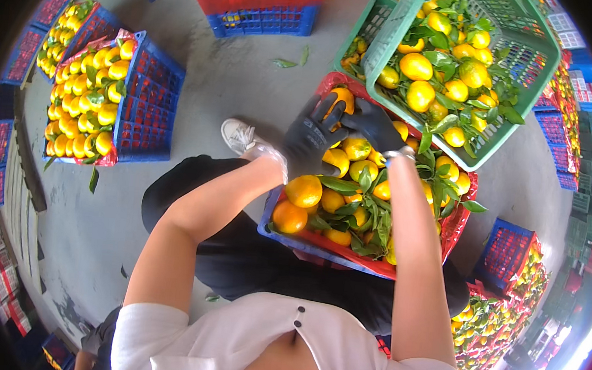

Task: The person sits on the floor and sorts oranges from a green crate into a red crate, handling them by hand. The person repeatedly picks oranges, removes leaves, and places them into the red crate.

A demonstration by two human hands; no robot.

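Both my hands wear dark work gloves over a blue plastic crate lined with red plastic and holding oranges with green leaves. My left hand reaches to the crate's far left corner, its fingers over an orange; whether it grips the fruit cannot be told. Close by on the right, my right hand is bent with its fingertips near the left fingers; what lies under them is hidden. Behind my right hand, a green plastic crate of leafy oranges leans tilted over the far right edge of the blue crate.
A second green crate is partly under the tilted one. Blue crates of stacked oranges stand at the left, and a red-lined crate stands ahead. More filled crates are at the right. Loose leaves lie on the concrete floor.
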